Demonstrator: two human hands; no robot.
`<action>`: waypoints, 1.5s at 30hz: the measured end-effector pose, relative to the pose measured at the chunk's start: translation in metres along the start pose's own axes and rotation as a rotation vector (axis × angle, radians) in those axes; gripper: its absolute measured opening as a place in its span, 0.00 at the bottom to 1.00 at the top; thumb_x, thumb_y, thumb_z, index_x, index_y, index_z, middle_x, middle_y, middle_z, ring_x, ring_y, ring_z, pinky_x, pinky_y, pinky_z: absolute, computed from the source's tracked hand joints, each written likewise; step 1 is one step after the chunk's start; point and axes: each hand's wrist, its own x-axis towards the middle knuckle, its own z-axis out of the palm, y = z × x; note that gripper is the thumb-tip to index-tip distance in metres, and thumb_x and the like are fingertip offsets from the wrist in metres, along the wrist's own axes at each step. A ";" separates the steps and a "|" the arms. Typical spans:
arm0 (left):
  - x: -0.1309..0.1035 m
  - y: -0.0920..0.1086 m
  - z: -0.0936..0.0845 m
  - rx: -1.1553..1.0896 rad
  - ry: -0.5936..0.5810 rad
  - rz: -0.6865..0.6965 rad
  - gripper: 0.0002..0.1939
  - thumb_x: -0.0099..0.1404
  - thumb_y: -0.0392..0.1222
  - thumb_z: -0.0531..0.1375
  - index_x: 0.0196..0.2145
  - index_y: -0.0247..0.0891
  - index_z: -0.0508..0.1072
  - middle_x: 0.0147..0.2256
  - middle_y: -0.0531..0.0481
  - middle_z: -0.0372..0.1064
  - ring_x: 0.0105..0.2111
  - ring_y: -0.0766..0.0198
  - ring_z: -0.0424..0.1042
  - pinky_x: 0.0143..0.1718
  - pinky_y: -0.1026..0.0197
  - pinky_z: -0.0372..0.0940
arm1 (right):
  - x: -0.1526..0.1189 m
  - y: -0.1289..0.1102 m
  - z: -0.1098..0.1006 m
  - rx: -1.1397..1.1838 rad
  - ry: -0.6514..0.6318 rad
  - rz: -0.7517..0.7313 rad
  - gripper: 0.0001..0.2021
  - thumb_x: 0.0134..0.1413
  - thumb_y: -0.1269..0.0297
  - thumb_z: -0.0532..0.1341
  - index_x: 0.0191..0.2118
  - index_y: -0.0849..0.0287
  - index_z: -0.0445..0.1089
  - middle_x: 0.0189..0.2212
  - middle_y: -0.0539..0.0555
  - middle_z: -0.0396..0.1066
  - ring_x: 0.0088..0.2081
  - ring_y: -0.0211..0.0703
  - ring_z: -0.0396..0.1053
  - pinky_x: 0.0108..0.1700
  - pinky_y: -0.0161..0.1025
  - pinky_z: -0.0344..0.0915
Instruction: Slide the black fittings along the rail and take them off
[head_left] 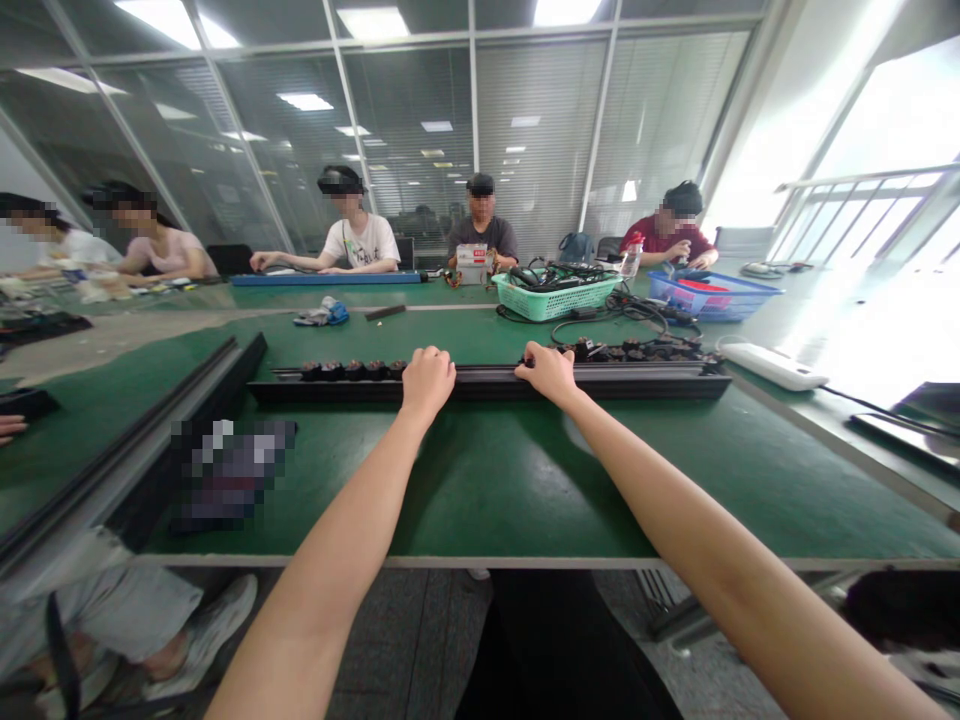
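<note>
A long black channel (487, 385) lies crosswise on the green table in front of me, with a metal strip along its inside. Toward its left end, several small round black parts with brownish spots (354, 371) sit in a row. My left hand (429, 380) is closed over the channel just right of that row; what its fingertips grip is hidden. Farther right, my right hand (549, 372) pinches a small dark part (527, 362) at the channel, too small to make out fully. More such round parts (637, 350) lie in a heap behind the right end.
Another long black channel (180, 420) runs along the left, beside a pixelated dark pouch (236, 475). Behind are a green basket of cables (555, 300), a blue basket (712, 300) and a blue-grey cloth (322, 312). A white power strip (772, 366) lies right. Several people sit around.
</note>
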 end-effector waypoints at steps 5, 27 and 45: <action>0.000 0.000 0.000 0.005 -0.002 -0.004 0.15 0.77 0.40 0.52 0.46 0.38 0.79 0.50 0.40 0.75 0.54 0.50 0.69 0.49 0.55 0.71 | 0.002 0.007 0.000 -0.004 -0.021 -0.033 0.10 0.62 0.55 0.59 0.42 0.55 0.68 0.40 0.55 0.79 0.43 0.53 0.73 0.48 0.45 0.49; 0.000 0.001 -0.001 -0.001 -0.020 -0.013 0.17 0.77 0.41 0.51 0.48 0.38 0.80 0.51 0.40 0.74 0.54 0.50 0.68 0.49 0.54 0.71 | 0.000 0.006 0.002 0.008 -0.019 -0.024 0.09 0.62 0.57 0.58 0.42 0.55 0.66 0.42 0.58 0.78 0.46 0.57 0.72 0.48 0.46 0.51; -0.001 0.002 -0.002 -0.025 -0.024 -0.018 0.16 0.77 0.40 0.51 0.48 0.39 0.80 0.51 0.39 0.73 0.54 0.49 0.67 0.49 0.54 0.71 | -0.002 0.005 0.000 0.019 0.005 -0.007 0.09 0.60 0.59 0.58 0.42 0.56 0.68 0.41 0.58 0.77 0.45 0.56 0.70 0.49 0.46 0.49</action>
